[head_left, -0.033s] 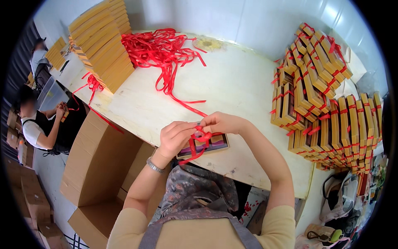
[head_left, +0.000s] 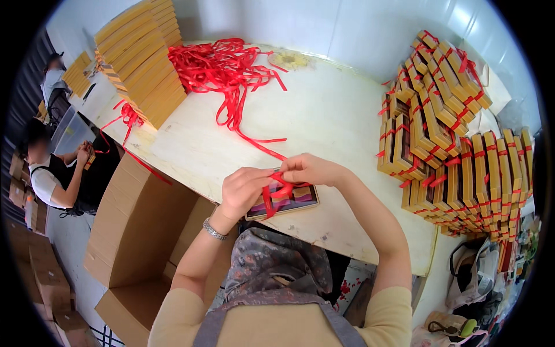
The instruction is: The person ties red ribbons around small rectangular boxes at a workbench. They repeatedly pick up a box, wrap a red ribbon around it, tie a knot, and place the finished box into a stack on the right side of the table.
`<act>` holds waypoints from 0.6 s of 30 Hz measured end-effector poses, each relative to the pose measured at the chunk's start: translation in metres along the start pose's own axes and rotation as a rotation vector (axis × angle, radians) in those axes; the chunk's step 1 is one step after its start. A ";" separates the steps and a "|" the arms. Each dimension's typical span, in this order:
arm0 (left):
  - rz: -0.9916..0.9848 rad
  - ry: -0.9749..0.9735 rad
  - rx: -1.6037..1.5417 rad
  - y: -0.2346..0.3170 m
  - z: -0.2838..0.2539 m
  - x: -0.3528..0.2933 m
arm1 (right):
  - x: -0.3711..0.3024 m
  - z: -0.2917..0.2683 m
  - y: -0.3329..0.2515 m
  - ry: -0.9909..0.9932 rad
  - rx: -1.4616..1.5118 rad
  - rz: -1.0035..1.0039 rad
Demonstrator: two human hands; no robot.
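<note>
A flat box (head_left: pixel 304 198) with a dark, patterned top and gold edges lies at the table's front edge. Red ribbon (head_left: pixel 282 189) crosses it, with a loop and a loose tail over the top. My left hand (head_left: pixel 244 188), a metal-band watch on its wrist, pinches the ribbon from the left. From the right, my right hand (head_left: pixel 309 170) grips the ribbon between thumb and forefinger, close to the left fingertips. The knot itself is partly hidden behind my fingers.
A heap of red ribbons (head_left: pixel 225 66) lies at the back beside a tall stack of gold boxes (head_left: pixel 141 63). Ribbon-tied boxes (head_left: pixel 439 133) are piled at the right. An open carton (head_left: pixel 139 225) stands left below the table. A co-worker (head_left: pixel 63 173) sits at far left.
The ribbon loop between my hands has flattened and shifted, and its tail hangs differently over the box. Both hands have moved only slightly.
</note>
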State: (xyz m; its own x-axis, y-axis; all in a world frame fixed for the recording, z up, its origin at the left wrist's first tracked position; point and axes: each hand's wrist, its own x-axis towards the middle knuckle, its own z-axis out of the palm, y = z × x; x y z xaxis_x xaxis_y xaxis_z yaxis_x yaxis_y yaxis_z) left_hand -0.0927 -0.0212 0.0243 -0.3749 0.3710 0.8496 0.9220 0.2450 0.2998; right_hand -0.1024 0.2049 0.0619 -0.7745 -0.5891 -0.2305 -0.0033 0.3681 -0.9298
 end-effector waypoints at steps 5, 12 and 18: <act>-0.602 0.064 -0.926 0.011 -0.002 -0.020 | 0.005 -0.011 0.016 0.474 -0.194 -0.126; -0.725 0.169 -0.932 0.006 -0.025 -0.045 | -0.001 -0.003 0.036 0.423 0.818 -0.286; -0.867 -0.109 -0.565 0.006 0.003 -0.056 | -0.014 0.030 0.011 0.342 0.978 -0.307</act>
State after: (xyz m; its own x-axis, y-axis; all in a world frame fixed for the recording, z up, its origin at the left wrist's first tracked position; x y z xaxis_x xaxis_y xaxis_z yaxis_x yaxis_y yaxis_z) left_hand -0.0668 -0.0380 -0.0223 -0.9116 0.3535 0.2100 0.2322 0.0211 0.9724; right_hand -0.0728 0.1955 0.0460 -0.9627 -0.2705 0.0027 0.1619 -0.5842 -0.7953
